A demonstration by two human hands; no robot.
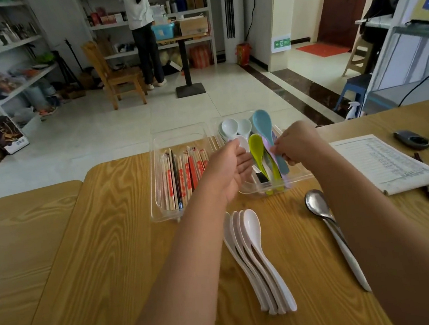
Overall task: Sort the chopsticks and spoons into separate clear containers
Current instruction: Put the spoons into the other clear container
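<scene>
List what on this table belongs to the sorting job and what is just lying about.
Job: chopsticks; left container; right container; blue spoon, pinched by the right hand; green spoon; white spoons and metal spoon, both on the table.

Lying about: paper sheet; dark gadget; pen.

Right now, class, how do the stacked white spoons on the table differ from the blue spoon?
The white spoons lie nested on the table; the blue spoon is held by the right hand over the container. The white spoons are several; the blue spoon is one. Both point bowls away.
</scene>
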